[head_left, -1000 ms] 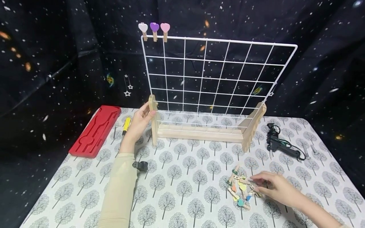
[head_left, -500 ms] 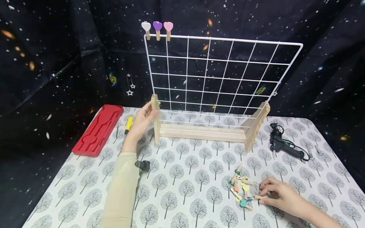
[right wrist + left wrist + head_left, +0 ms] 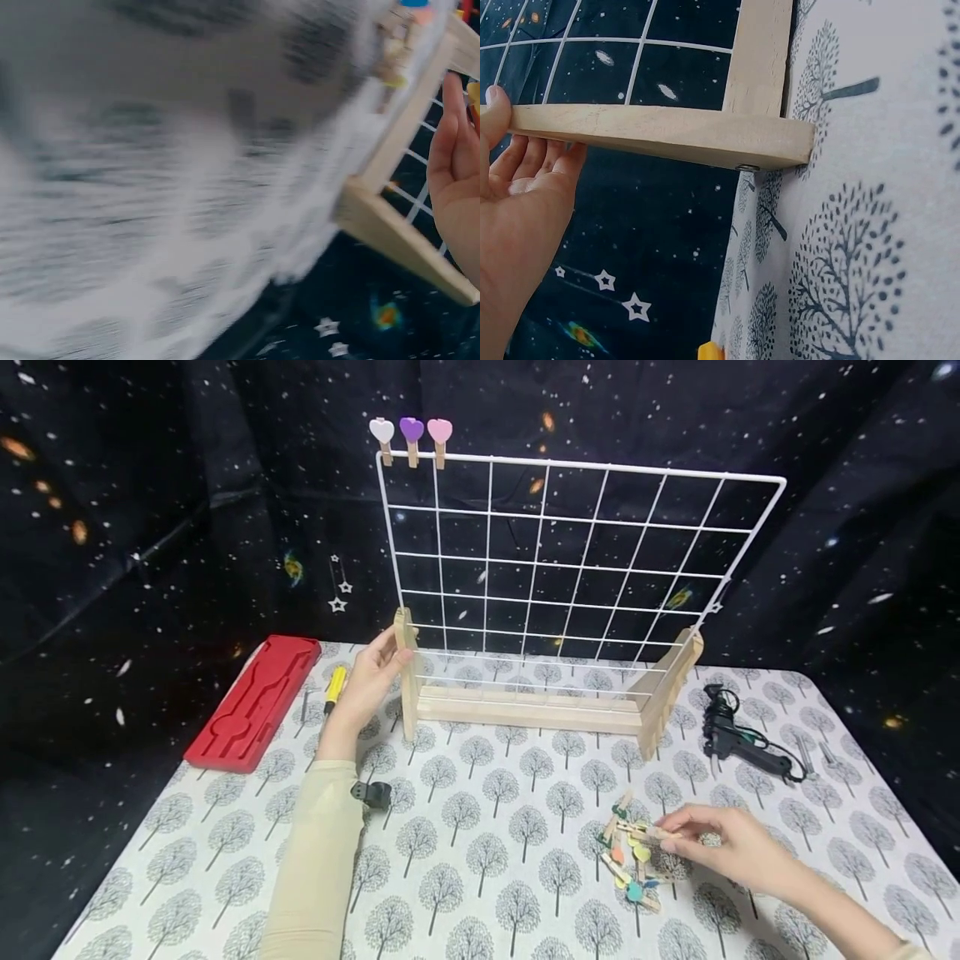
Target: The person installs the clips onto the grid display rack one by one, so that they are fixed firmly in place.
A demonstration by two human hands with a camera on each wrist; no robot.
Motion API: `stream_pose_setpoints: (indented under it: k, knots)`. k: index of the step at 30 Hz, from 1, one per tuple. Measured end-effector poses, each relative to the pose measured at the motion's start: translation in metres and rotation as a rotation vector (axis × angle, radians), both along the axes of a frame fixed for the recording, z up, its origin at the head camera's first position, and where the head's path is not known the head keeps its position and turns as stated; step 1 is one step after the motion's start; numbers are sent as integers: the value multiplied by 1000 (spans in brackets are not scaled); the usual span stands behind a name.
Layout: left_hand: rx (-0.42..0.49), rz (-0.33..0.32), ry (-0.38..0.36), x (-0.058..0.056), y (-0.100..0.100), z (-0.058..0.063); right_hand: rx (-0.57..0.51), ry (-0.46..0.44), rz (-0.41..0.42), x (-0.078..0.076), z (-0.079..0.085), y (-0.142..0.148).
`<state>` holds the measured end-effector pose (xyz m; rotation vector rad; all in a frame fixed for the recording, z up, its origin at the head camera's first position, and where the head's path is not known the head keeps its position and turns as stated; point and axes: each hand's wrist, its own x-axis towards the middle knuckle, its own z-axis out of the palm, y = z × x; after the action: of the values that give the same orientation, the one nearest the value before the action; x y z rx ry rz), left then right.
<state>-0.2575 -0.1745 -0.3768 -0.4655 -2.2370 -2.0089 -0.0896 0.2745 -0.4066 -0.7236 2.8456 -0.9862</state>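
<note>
My left hand [image 3: 367, 681] grips the upper left side of a wooden stand [image 3: 408, 693], thumb in front and fingers behind; the left wrist view shows the thumb and fingers about the wooden side piece [image 3: 667, 131]. The stand holds a white wire grid [image 3: 555, 518] leaning back. Three heart clothespins, white [image 3: 382, 431], purple [image 3: 412, 429] and pink [image 3: 439, 432], sit on its top left edge. At the lower right my right hand [image 3: 723, 843] pinches a wooden clothespin [image 3: 660, 832] above a small pile of clothespins with coloured hearts, among them a teal one [image 3: 634, 892].
A red tray [image 3: 251, 706] and a yellow-handled screwdriver [image 3: 335, 687] lie on the left. A black glue gun [image 3: 750, 747] with its cord is on the right. Beneath everything spreads a tree-print cloth [image 3: 465, 860]; a dark starry backdrop [image 3: 150, 527] hangs behind.
The right hand has shifted from the pile's lower right side up and left, and now has a clothespin at its fingertips. The left hand keeps its grip on the stand.
</note>
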Motion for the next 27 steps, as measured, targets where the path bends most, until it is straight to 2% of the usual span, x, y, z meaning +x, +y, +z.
stream_pose_setpoints:
  k: [7,11,14,20,23,27]
  knots:
    - [-27,11,-29,1,2,-1,-48,21,-8,-40,43,-43]
    - [-27,8,-33,0,2,-3,-122,38,5,-72,77,-74]
    - [-22,3,-33,0,1,-4,-201,70,35,-92,111,-101]
    - [-6,-8,-5,-1,0,-5,-261,178,81,-106,191,-154]
    - [4,-8,7,-1,0,-3,-262,245,65,-114,221,-174]
    - [2,-3,4,-1,0,1,-315,289,17,-121,257,-193]
